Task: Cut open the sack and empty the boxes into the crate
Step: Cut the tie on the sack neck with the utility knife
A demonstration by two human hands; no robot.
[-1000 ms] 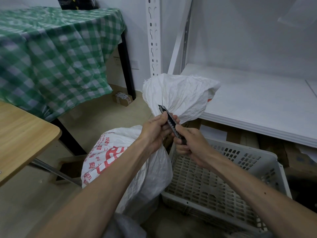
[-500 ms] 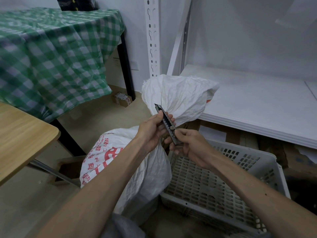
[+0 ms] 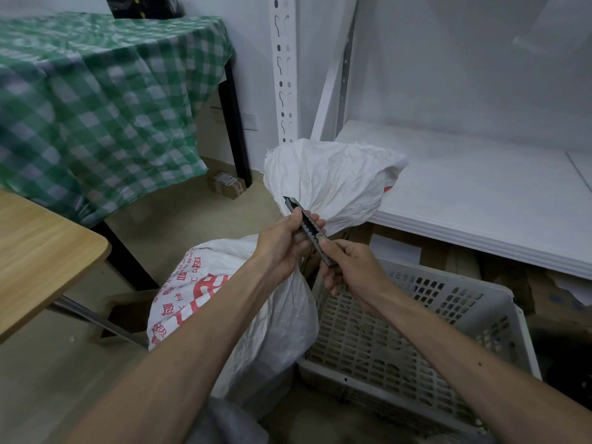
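A white woven sack [image 3: 243, 302] with red print stands on the floor, its gathered neck flaring out above my hands. In front of that neck I hold a dark utility knife [image 3: 307, 225], tip pointing up and left. My left hand [image 3: 282, 245] pinches the knife's upper part with thumb and fingers. My right hand [image 3: 352, 270] grips its lower end. A grey perforated plastic crate [image 3: 448, 318] stands right of the sack, with nothing visible inside. No boxes show; the sack hides its contents.
A white shelf board [image 3: 480, 200] runs behind the crate at the right, with flattened cardboard under it. A wooden tabletop corner [image 3: 48, 254] juts in at the left. A table with a green checked cloth [image 3: 105, 100] stands behind, a small carton [image 3: 226, 184] by its leg.
Both hands and the knife have shifted slightly left and up in view. My right hand's grip has slid toward the knife's lower end. The sack and crate stay put.
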